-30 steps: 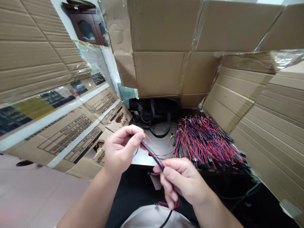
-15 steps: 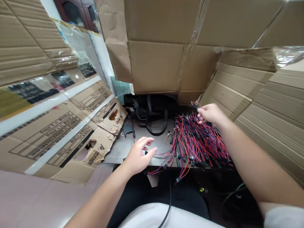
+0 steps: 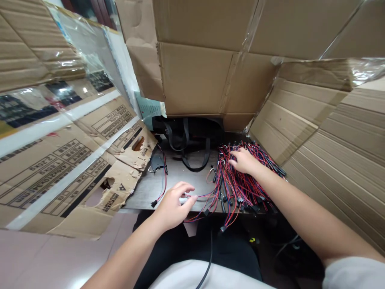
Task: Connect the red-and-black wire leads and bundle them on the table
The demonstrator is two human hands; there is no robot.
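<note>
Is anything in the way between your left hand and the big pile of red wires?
Nothing solid is. Only a few thin red and blue wires lie across the bare dark tabletop between the left hand and the pile.

**Work corner, viewed from above.** Flattened corrugated cardboard sheets (image 3: pixel 195 76) line the back and right side, their seams joined with clear packing tape (image 3: pixel 245 36). At left, a printed carton panel (image 3: pixel 75 176) with a torn hand-hole leans against the wall, partly covered by loose plastic film (image 3: pixel 81 44). Further back are a strip of white wall (image 3: pixel 118 52) and the lower edge of a dark wooden cabinet (image 3: pixel 87 6). A pale green printed sheet (image 3: pixel 147 105) stands just beside the cardboard. Below it, a black strapped bag (image 3: pixel 186 134) sits behind a grey wood-grain desktop (image 3: pixel 144 196). Lower left — pale pink floor tiles (image 3: pixel 45 257), softly glazed by indoor light.
</note>
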